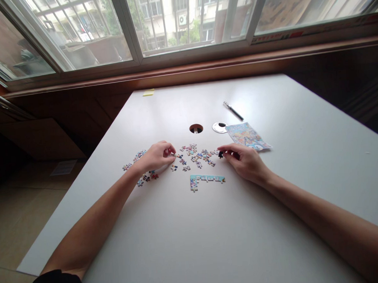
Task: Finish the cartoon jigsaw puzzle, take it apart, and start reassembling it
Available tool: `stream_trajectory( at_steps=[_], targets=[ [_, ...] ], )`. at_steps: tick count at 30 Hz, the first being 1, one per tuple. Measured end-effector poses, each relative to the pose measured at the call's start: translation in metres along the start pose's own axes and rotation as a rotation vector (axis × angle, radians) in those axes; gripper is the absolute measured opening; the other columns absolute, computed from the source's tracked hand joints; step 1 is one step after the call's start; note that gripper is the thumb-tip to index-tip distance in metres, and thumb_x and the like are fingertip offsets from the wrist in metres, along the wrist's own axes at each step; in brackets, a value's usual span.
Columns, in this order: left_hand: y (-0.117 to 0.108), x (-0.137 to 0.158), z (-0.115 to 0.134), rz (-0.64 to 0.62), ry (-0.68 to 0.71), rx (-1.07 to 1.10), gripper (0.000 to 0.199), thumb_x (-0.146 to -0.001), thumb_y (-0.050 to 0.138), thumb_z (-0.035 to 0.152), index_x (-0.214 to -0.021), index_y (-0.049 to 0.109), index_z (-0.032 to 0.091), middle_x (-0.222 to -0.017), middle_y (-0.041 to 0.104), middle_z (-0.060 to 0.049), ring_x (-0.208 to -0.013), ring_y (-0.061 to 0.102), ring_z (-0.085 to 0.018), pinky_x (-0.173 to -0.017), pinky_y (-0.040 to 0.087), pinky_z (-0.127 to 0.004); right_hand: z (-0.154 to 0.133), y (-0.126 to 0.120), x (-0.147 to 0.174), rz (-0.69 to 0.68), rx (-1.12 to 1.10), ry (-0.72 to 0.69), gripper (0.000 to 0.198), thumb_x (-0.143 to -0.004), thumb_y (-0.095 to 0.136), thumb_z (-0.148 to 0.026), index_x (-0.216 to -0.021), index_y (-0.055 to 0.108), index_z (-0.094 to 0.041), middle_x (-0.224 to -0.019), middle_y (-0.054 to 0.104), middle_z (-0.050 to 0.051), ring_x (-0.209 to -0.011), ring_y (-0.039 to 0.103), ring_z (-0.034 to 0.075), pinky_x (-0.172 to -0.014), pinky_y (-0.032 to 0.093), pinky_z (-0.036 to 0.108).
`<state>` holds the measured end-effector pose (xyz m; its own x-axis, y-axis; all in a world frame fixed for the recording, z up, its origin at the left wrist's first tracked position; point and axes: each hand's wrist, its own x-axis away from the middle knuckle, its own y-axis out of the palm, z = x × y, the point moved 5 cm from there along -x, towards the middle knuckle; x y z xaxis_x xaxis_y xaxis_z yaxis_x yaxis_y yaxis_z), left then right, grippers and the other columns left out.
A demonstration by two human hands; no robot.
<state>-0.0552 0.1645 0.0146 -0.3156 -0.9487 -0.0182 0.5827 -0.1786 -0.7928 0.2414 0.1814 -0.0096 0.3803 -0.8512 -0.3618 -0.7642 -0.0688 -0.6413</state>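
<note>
My right hand (246, 160) pinches a dark puzzle piece (221, 154) between thumb and fingertips, just off the right end of the loose pieces. My left hand (158, 155) is closed, its thumb and forefinger on a small puzzle piece (178, 156) at the left of the middle pile. Between the hands lie several loose puzzle pieces (197, 159). Nearer to me is a joined puzzle section (207, 178), an L-shaped corner with a light blue edge. More puzzle pieces (145, 178) lie around my left wrist, partly hidden by it.
A colourful picture sheet (248, 135) lies beyond my right hand, with a dark pen (233, 110) behind it. The white table (195, 239) has a round cable hole (196, 128) and a loose round cover (219, 127). A yellow sticky note (148, 92) is at the far edge, below the windows.
</note>
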Motion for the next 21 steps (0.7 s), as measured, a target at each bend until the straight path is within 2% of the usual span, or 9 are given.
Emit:
stream_trajectory(
  at_steps=[3,11,17,21],
  targets=[
    [-0.0003,0.0001,0.0002,0.001,0.003,-0.002,0.018,-0.081,0.064,0.028,-0.095,0.07,0.018,-0.095,0.059,-0.005,-0.077,0.056,-0.013,-0.072,0.049,-0.027,-0.0006,0.0001,-0.0009,-0.001,0.003,0.005,0.025,-0.091,0.057,-0.03,-0.11,0.072,-0.021,-0.102,0.074,0.007,-0.081,0.065,0.02,-0.072,0.052,0.035],
    [-0.0005,0.0003,0.0011,-0.001,0.0,-0.005,0.018,-0.082,0.064,0.029,-0.095,0.07,0.018,-0.095,0.059,-0.005,-0.077,0.056,-0.014,-0.073,0.05,-0.028,-0.0023,-0.0011,-0.0006,0.012,0.045,0.027,0.027,-0.091,0.059,-0.04,-0.104,0.072,-0.02,-0.083,0.071,0.006,-0.064,0.058,0.016,-0.062,0.049,0.032],
    [-0.0002,-0.0005,0.0007,0.002,0.006,-0.008,0.017,-0.081,0.064,0.028,-0.094,0.07,0.018,-0.094,0.059,-0.005,-0.077,0.056,-0.013,-0.072,0.049,-0.027,-0.0027,-0.0021,0.0006,0.042,-0.004,0.046,0.021,-0.088,0.063,-0.038,-0.1,0.067,-0.021,-0.077,0.065,0.002,-0.06,0.05,0.013,-0.058,0.044,0.029],
    [-0.0001,-0.0007,0.0004,-0.002,0.008,-0.018,0.018,-0.081,0.064,0.028,-0.094,0.07,0.018,-0.094,0.059,-0.005,-0.076,0.056,-0.014,-0.072,0.05,-0.027,-0.0065,-0.0017,0.0004,0.02,-0.034,0.017,0.022,-0.09,0.059,-0.037,-0.102,0.071,-0.022,-0.075,0.065,0.002,-0.058,0.05,0.013,-0.057,0.044,0.029]
  ],
)
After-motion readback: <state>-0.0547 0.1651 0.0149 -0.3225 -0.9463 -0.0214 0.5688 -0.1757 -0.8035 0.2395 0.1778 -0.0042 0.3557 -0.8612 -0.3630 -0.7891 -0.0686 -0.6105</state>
